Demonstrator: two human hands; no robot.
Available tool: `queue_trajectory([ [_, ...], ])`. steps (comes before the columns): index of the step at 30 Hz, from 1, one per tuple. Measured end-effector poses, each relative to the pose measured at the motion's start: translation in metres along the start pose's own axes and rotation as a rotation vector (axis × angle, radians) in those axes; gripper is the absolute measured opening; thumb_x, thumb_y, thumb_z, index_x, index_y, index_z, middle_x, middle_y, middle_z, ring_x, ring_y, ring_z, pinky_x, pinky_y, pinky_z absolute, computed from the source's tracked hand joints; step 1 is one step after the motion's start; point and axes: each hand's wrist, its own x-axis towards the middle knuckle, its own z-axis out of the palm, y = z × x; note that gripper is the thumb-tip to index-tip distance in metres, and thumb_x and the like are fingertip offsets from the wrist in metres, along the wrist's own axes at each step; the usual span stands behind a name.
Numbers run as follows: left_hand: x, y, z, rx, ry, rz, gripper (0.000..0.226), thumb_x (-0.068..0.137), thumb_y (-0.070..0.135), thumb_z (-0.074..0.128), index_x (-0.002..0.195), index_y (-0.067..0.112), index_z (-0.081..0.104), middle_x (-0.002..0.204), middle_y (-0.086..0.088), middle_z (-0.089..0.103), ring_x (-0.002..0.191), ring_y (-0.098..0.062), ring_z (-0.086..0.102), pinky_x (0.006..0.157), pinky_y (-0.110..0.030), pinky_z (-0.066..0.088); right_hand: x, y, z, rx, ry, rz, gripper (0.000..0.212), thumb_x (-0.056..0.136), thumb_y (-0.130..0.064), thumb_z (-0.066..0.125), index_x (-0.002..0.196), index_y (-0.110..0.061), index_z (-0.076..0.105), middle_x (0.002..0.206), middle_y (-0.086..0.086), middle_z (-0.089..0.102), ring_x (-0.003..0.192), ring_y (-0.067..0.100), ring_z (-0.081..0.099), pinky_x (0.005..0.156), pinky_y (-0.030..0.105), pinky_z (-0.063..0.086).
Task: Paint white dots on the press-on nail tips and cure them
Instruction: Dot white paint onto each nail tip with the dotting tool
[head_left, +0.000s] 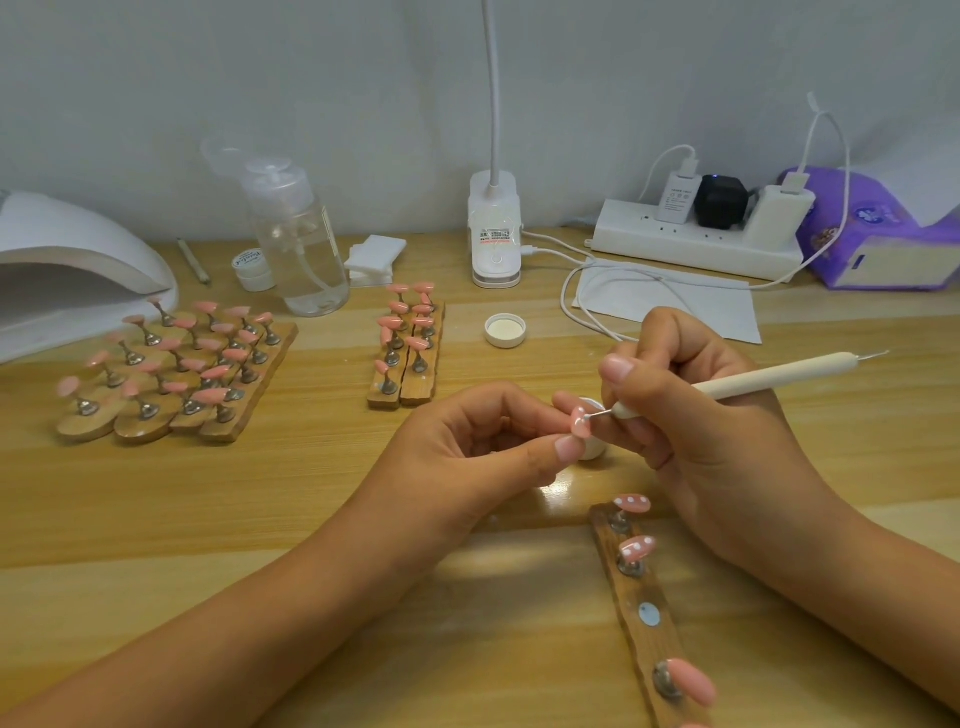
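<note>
Nail tip in work: a pink nail tip (580, 422) is pinched between thumb and forefinger of the left hand (467, 441), above the tabletop (311, 519) and just in front of a small white pot (593, 453).
Left hand: the fingers are curled and the tip is gripped; its stand is hidden by the fingers.
Right hand: the right hand (701, 415) is closed round a white dotting tool (753, 376), held like a pen; the metal point is laid on the pink tip.
Near strip: on the wooden strip (636, 587) two dotted tips (632, 503) are standing, then one bare metal seat (649, 614), then one plain tip (691, 680) without dots.
Done so far: two tips are judged finished with dots, and a third is being dotted; the bare seat is probably its place.
Middle strips: on the middle strips (410, 343) no white dots can be made out.
Left holders: the many tips on the left holders (171, 364) are blurred; dots cannot be told.
Curing: the white curing lamp (78, 270) stands far left, well apart from the hands; no tips are seen under it.
Left to do: the painting is judged to be at an early stage, and the curing of this strip is not yet done.
</note>
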Motion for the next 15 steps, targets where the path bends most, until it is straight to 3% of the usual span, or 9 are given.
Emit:
queue_trajectory([
  [15,-0.0001,0.0016,0.0009,-0.008,0.016,-0.018,0.006,0.070,0.018,0.072,0.074,0.023,0.074,0.085,0.003,0.072,0.077,-0.007,0.062,0.071,-0.018,0.051,0.0003,-0.0012,0.0003,-0.005,0.026,0.017,0.028,0.080,-0.008,0.065,0.059,-0.022,0.051,0.056,-0.004,0.051,0.053,0.007,0.056,0.078,0.029,0.056],
])
